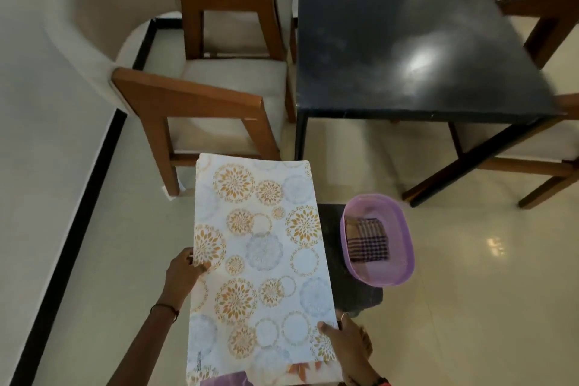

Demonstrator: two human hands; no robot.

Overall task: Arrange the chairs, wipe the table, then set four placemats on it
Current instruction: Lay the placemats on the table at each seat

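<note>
in the head view the left hand [185, 273] pinches the left edge of the floral placemats [260, 260] and the right hand [347, 345] pinches their near right corner. the mats are in the air, short of the black counter [407, 41]. i think it is best to keep them level and lay one at a time.

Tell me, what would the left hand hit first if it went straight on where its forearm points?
The left hand pinches the white floral placemat; beyond it, probably the brown wooden armchair, though depth is unclear.
</note>
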